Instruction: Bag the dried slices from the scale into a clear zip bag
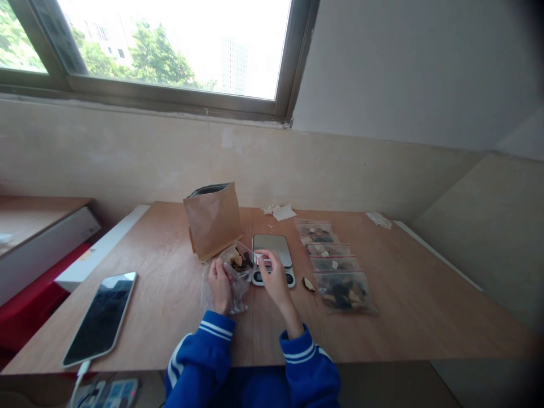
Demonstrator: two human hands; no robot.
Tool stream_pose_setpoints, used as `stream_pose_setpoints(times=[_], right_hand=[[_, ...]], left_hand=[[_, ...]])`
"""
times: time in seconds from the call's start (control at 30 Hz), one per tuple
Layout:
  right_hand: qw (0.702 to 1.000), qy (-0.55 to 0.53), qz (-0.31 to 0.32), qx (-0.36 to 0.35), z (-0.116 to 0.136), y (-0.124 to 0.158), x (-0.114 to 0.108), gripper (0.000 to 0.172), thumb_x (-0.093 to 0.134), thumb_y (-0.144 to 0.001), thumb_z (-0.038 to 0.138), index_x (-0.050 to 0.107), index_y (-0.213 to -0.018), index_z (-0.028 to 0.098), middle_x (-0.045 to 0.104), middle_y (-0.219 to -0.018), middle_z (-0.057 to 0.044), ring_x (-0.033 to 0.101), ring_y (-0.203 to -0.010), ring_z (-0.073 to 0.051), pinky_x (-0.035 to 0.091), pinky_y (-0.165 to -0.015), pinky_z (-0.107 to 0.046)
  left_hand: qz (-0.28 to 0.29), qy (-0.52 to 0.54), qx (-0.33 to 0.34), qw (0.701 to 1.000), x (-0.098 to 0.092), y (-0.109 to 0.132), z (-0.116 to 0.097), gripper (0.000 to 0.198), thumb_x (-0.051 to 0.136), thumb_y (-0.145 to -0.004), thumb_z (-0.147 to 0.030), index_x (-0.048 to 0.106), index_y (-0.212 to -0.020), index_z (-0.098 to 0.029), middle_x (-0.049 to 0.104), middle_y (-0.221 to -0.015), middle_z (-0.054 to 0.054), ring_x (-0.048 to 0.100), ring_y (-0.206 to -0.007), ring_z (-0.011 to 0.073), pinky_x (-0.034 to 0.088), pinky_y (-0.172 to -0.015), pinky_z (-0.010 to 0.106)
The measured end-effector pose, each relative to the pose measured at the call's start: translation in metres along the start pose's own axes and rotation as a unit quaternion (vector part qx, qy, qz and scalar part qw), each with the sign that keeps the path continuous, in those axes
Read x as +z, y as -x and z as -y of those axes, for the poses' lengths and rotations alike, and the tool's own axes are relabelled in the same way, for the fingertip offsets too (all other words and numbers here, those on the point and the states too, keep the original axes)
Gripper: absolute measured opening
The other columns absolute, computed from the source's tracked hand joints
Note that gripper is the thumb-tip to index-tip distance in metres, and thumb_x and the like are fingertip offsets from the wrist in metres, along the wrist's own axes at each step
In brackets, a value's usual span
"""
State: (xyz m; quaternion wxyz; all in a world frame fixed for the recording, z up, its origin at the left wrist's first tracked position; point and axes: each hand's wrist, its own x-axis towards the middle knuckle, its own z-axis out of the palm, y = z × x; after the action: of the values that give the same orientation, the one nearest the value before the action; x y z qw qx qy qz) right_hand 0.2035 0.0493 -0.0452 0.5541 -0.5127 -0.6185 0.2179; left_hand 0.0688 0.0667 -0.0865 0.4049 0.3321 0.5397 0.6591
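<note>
My left hand (220, 285) is closed on a small clear plastic bag (238, 260) holding dark and pale dried pieces, lifted just above the table. My right hand (273, 275) pinches the bag's open top edge, right over the front of a small digital scale (272, 250). A brown paper bag (213, 220) stands open just behind my left hand. More clear plastic (238, 294) lies under my left hand.
A row of several filled clear bags (335, 262) lies right of the scale, with one loose dried piece (308, 284) beside them. A phone (102, 316) on a cable lies at the front left. White paper scraps (283, 212) sit by the wall. The wooden table (425, 306) ends at the wall.
</note>
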Motion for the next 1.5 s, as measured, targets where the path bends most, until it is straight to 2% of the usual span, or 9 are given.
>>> stream_pose_setpoints(times=[0.23, 0.6, 0.73, 0.83, 0.93, 1.03, 1.1, 1.27, 1.5], right_hand=[[0.997, -0.007, 0.074, 0.009, 0.01, 0.034, 0.005, 0.042, 0.06, -0.087, 0.031, 0.05, -0.128, 0.025, 0.054, -0.127, -0.01, 0.056, -0.113, -0.022, 0.052, -0.092, -0.036], [0.985, 0.031, 0.165, 0.026, 0.049, 0.046, -0.026, 0.012, 0.069, -0.081, 0.036, 0.07, -0.088, 0.026, 0.059, -0.121, -0.006, 0.055, -0.121, -0.025, 0.042, -0.103, -0.04], [0.997, -0.041, 0.071, 0.005, 0.06, 0.046, -0.032, 0.015, 0.063, -0.086, 0.035, 0.066, -0.078, 0.023, 0.063, -0.106, -0.007, 0.061, -0.106, -0.022, 0.05, -0.092, -0.036], [0.995, -0.095, -0.029, 0.01, 0.066, 0.045, -0.033, 0.019, 0.062, -0.086, 0.039, 0.064, -0.077, 0.022, 0.063, -0.1, -0.007, 0.063, -0.098, -0.021, 0.053, -0.082, -0.032], [0.99, -0.124, -0.074, 0.008, 0.071, 0.047, -0.033, 0.018, 0.064, -0.085, 0.038, 0.064, -0.077, 0.022, 0.062, -0.101, -0.007, 0.064, -0.098, -0.021, 0.054, -0.081, -0.032], [0.993, -0.105, -0.041, -0.017, 0.074, 0.05, -0.032, 0.016, 0.059, -0.089, 0.036, 0.067, -0.083, 0.023, 0.062, -0.104, -0.007, 0.062, -0.104, -0.021, 0.052, -0.088, -0.034], [0.997, -0.055, 0.024, -0.045, 0.074, 0.054, -0.035, 0.018, 0.053, -0.093, 0.033, 0.069, -0.092, 0.025, 0.06, -0.113, -0.008, 0.058, -0.113, -0.021, 0.047, -0.098, -0.037], [0.982, 0.08, 0.147, -0.086, 0.066, 0.062, -0.045, 0.028, 0.052, -0.09, 0.019, 0.065, -0.112, 0.029, 0.047, -0.137, -0.007, 0.043, -0.131, -0.023, 0.036, -0.11, -0.044], [0.978, 0.116, 0.128, -0.119, 0.051, 0.06, -0.046, 0.018, 0.057, -0.089, 0.016, 0.071, -0.086, 0.028, 0.059, -0.118, -0.006, 0.051, -0.114, -0.024, 0.045, -0.098, -0.043]], left_hand=[[0.024, 0.075, -0.023, 0.997, 0.001, 0.012, -0.018, 0.036, 0.043, -0.086, -0.048, 0.037, -0.061, -0.023, 0.035, -0.043, -0.008, 0.031, -0.037, 0.009, 0.025, -0.038, 0.022], [0.171, 0.115, -0.016, 0.978, -0.015, 0.05, -0.061, 0.038, 0.054, -0.084, -0.051, 0.043, -0.066, -0.02, 0.042, -0.051, -0.007, 0.038, -0.041, 0.007, 0.03, -0.039, 0.02], [0.233, 0.132, -0.002, 0.963, -0.026, 0.046, -0.07, 0.03, 0.057, -0.083, -0.046, 0.05, -0.074, -0.019, 0.05, -0.065, -0.003, 0.047, -0.052, 0.0088, 0.038, -0.045, 0.02], [0.176, 0.129, 0.025, 0.976, -0.029, 0.041, -0.067, 0.026, 0.064, -0.078, -0.043, 0.058, -0.086, -0.018, 0.058, -0.087, 0.002, 0.057, -0.076, 0.0122, 0.047, -0.065, 0.023], [0.144, 0.126, -0.057, 0.98, -0.025, 0.046, -0.061, 0.041, 0.068, -0.074, -0.045, 0.059, -0.106, -0.021, 0.06, -0.111, 0.007, 0.059, -0.099, 0.0171, 0.049, -0.078, 0.027], [0.277, 0.18, -0.197, 0.923, -0.02, 0.062, -0.06, 0.053, 0.058, -0.079, -0.059, 0.06, -0.115, -0.02, 0.062, -0.116, 0.012, 0.062, -0.103, 0.0232, 0.052, -0.078, 0.033], [0.303, 0.218, -0.232, 0.898, -0.019, 0.07, -0.062, 0.056, 0.054, -0.08, -0.064, 0.062, -0.112, -0.02, 0.065, -0.112, 0.012, 0.064, -0.099, 0.0249, 0.054, -0.073, 0.035], [0.258, 0.249, -0.213, 0.909, -0.021, 0.067, -0.061, 0.049, 0.064, -0.077, -0.055, 0.064, -0.109, -0.018, 0.069, -0.103, 0.011, 0.066, -0.086, 0.0232, 0.055, -0.064, 0.033], [0.202, 0.219, -0.145, 0.943, -0.023, 0.058, -0.051, 0.052, 0.069, -0.076, -0.047, 0.056, -0.122, -0.025, 0.068, -0.109, 0.006, 0.067, -0.094, 0.0185, 0.055, -0.072, 0.027]])
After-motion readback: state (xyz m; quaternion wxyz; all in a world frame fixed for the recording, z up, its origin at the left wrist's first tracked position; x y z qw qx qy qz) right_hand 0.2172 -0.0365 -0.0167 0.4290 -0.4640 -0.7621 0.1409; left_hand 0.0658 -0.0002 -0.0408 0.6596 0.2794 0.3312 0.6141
